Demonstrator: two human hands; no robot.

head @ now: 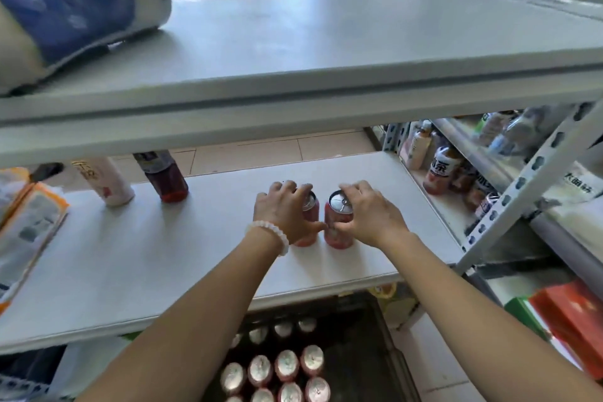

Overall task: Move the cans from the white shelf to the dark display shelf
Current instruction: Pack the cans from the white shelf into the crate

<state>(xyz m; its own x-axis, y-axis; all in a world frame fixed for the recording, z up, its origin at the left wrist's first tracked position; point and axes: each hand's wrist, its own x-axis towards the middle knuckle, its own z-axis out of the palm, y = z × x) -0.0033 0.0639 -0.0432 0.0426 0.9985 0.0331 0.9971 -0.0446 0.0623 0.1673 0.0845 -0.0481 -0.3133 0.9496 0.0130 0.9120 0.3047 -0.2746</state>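
Two red cans stand side by side on the white shelf (130,254), right of its middle. My left hand (284,212), with a white bead bracelet on the wrist, is wrapped around the left can (308,215) and hides most of it. My right hand (368,215) grips the right can (337,228) from its right side; that can's silver top shows. Below the white shelf's front edge lies the dark display shelf (355,359), with several red cans (287,365) standing on it in rows, seen from above.
A dark red bottle (166,179) and a white bottle (104,183) stand at the back left of the white shelf. An orange packet (26,228) lies at the left. A higher white shelf board (293,52) overhangs. Bottles (440,173) fill the rack at right.
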